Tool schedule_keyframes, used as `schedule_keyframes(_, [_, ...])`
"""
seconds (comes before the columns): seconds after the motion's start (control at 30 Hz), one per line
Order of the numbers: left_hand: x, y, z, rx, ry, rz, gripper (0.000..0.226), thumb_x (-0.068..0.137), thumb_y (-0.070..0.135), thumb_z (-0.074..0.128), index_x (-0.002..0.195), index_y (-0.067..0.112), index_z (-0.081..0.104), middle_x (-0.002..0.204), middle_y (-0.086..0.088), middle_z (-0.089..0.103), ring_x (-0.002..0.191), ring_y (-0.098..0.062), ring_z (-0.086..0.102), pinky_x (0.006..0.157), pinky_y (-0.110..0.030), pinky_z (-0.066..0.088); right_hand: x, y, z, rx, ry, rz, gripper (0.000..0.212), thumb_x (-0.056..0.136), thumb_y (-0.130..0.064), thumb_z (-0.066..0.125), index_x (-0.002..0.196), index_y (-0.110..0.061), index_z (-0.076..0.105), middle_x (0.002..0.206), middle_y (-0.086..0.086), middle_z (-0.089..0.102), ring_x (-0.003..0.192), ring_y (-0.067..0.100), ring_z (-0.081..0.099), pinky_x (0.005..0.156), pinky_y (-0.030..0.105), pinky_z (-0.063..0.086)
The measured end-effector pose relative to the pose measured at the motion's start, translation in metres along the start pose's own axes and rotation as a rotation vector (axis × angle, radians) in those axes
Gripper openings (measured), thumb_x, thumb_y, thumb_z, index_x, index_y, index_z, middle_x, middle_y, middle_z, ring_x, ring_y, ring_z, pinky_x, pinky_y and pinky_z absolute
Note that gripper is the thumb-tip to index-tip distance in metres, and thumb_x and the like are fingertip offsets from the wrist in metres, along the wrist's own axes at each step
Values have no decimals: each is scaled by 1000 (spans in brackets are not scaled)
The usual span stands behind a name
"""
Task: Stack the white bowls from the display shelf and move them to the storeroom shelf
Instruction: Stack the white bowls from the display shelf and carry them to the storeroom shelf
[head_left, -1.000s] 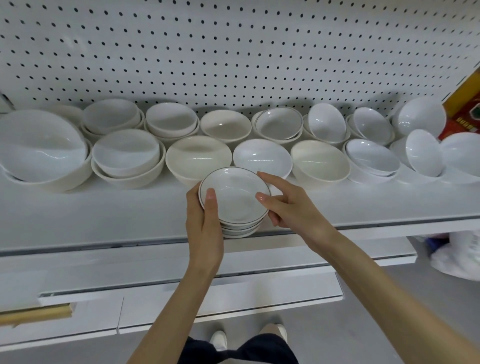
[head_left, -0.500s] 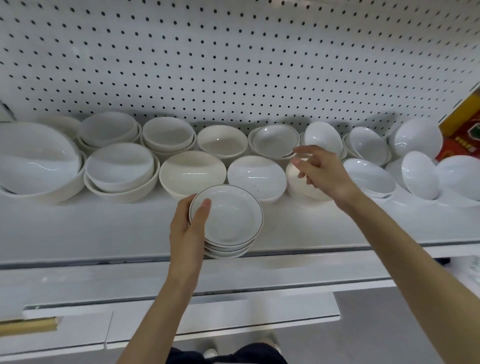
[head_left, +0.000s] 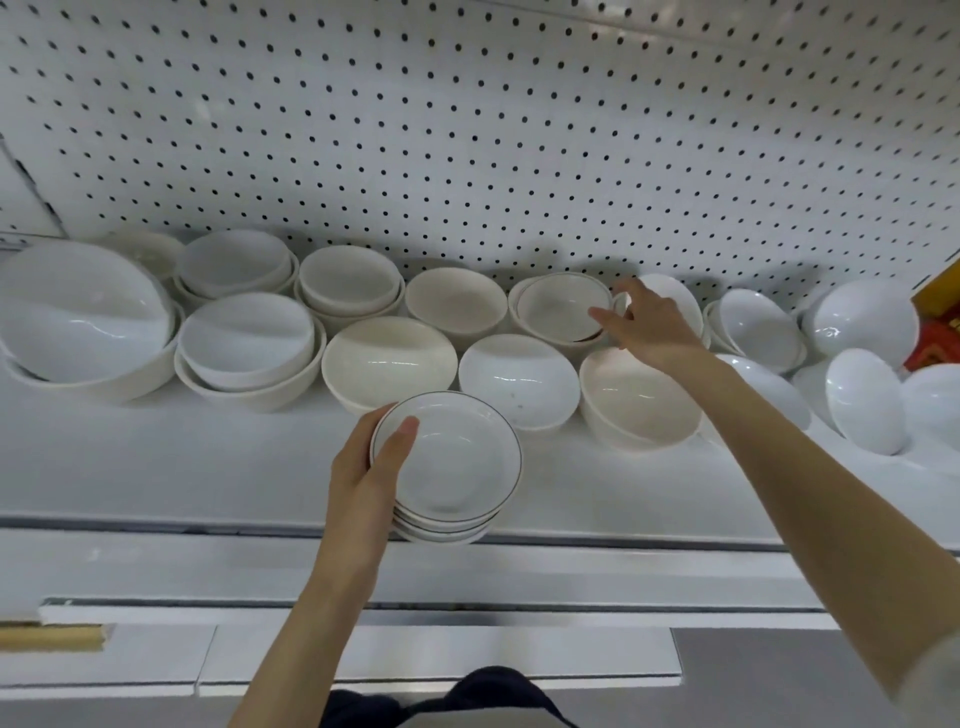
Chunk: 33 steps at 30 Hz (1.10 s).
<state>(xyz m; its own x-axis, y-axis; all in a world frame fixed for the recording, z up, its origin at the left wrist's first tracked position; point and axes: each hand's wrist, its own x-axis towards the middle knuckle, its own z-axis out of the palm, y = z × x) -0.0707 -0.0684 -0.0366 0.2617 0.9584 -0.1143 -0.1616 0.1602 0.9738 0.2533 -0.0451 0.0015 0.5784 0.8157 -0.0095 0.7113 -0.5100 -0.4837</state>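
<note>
A: Nearest first. Left hand?

B: Left hand (head_left: 363, 470) grips a stack of shallow white ceramic bowls with a thin dark rim line (head_left: 457, 467). The thumb is over the top bowl's rim and the fingers are underneath. The stack is at the front edge of the white display shelf (head_left: 156, 467). Can't tell if it rests on the shelf or is lifted.

A: Behind it?

B: A front row of plain deep white bowls. A cream-white one (head_left: 389, 358) is just behind the stack, with a glossy white one (head_left: 519, 379) to its right.

A: Right hand?

B: Right hand (head_left: 652, 327) is reaching over the front row to the back row. It is at the right rim of a shallow dark-rimmed white bowl (head_left: 558, 306) that is nested in another. The thumb is over the inside and the fingers are behind the rim. Touching, but can't tell if it's clamped.

A: Farther?

B: More white bowls on both sides. The ones at far right are tipped on edge (head_left: 862, 400). A white pegboard with black holes (head_left: 467, 130) backs the shelf.
</note>
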Motion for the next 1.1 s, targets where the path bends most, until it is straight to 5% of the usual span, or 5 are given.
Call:
schedule_keyframes(0.13, [0,-1,1,-3,5,0,20,96,23,53,109,23,68,101,11,73,88,5,65,66,-5,46,5,-6,1,9,-3,-18,53,91,-47,54,130,-12,47,94,10,60,103,31,56,91,46,46])
schedule_keyframes(0.33, [0,1,0,1,-12,16,20,97,20,52,109,21,68,96,14,73,85,8,64,65,-3,45,12,-9,5,62,37,-34,30,90,-38,59,96,-9,61,65,12,66,62,22,61,87,40,50])
schedule_keyframes(0.7, [1,1,-3,32,-27,23,20,98,20,51,108,22,68,96,17,73,86,9,64,68,-4,45,13,-7,10,141,83,-9,28,89,-17,61,115,-7,60,58,3,62,62,18,62,85,37,51])
schedule_keyframes(0.87, [2,0,-4,54,-30,28,20,98,21,50,108,23,67,93,21,72,84,12,63,66,-3,45,9,-11,11,168,110,-36,35,93,-10,51,128,-8,52,71,14,64,80,20,56,77,29,41])
schedule_keyframes(1.1, [2,-1,-3,76,-24,28,26,102,28,42,108,29,67,99,21,71,93,9,62,72,-3,45,6,-11,12,159,171,-61,35,94,-10,46,129,-11,50,82,20,68,73,23,59,70,27,36])
